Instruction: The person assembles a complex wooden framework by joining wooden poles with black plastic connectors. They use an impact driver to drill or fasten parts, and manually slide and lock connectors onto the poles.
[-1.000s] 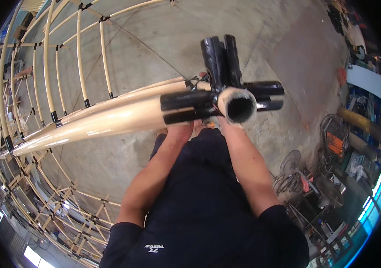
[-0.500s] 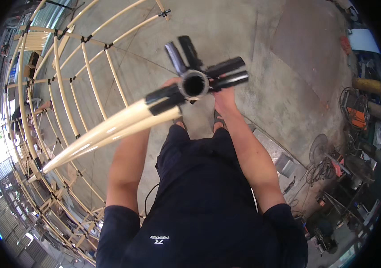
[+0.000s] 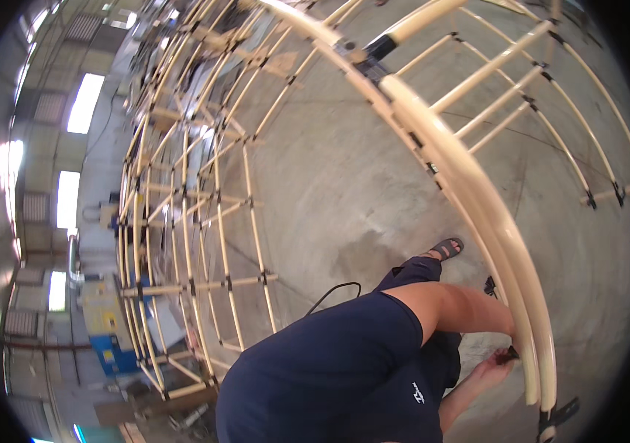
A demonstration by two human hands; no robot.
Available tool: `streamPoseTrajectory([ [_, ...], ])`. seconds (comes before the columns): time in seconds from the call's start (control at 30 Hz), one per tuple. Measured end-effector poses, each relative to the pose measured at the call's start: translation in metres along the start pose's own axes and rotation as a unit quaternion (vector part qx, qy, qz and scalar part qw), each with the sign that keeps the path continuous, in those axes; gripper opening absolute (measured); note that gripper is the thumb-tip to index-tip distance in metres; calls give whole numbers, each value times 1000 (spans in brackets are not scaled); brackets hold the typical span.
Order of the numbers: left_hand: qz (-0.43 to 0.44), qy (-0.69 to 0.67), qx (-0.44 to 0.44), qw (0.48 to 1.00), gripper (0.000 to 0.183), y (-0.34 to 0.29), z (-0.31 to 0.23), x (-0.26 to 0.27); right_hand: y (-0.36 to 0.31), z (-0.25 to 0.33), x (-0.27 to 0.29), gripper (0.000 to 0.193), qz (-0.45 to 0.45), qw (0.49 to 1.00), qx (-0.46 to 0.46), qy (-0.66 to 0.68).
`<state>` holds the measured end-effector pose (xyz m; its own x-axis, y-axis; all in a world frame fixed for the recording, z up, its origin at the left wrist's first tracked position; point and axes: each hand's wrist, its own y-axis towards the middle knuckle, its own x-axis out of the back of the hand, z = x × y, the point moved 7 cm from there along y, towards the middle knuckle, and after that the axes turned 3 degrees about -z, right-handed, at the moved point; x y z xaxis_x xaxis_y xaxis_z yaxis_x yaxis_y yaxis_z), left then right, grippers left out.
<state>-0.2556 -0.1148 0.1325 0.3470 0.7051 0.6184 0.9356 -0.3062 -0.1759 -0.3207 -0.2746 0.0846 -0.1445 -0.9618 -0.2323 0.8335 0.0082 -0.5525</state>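
Two long cream-coloured pipes (image 3: 503, 221) run side by side from the top middle down to the lower right, bowed by the lens. My left arm (image 3: 470, 306) reaches to their lower part. The left hand is mostly hidden behind the pipes, so its fingers do not show. Just below it, my right hand (image 3: 488, 373) has its fingers closed on a small black pipe joint (image 3: 507, 355) beside the pipes. Another black joint (image 3: 558, 419) sits at the pipes' lower end, and a black joint (image 3: 375, 63) clamps a crossing pipe farther up.
A tall frame of cream pipes and black joints (image 3: 189, 284) stands on the left. More pipe framework (image 3: 503, 59) lies at the upper right. Behind the left frame is a yellow and blue cabinet (image 3: 104, 325). Concrete floor (image 3: 329, 192) lies between the frames.
My view has swung left and tilted. The joint cluster and pipe ends, before in front of me, now lie toward the lower right. The right hand has come to the pipes' lower part.
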Motion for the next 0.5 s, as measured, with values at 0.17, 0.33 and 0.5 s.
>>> streamPoseTrajectory([
  [0.17,-19,21,-13,1000,30,14,-16,2,-4,29,-11,29,35,998,-11,-42],
  [0.33,-63,31,-4,998,27,25,-18,2,1,39,-21,28,117,990,12,-75],
  [0.5,-89,102,110,985,28,-11,-42,24,21,39,-5,27,147,986,-50,-63],
])
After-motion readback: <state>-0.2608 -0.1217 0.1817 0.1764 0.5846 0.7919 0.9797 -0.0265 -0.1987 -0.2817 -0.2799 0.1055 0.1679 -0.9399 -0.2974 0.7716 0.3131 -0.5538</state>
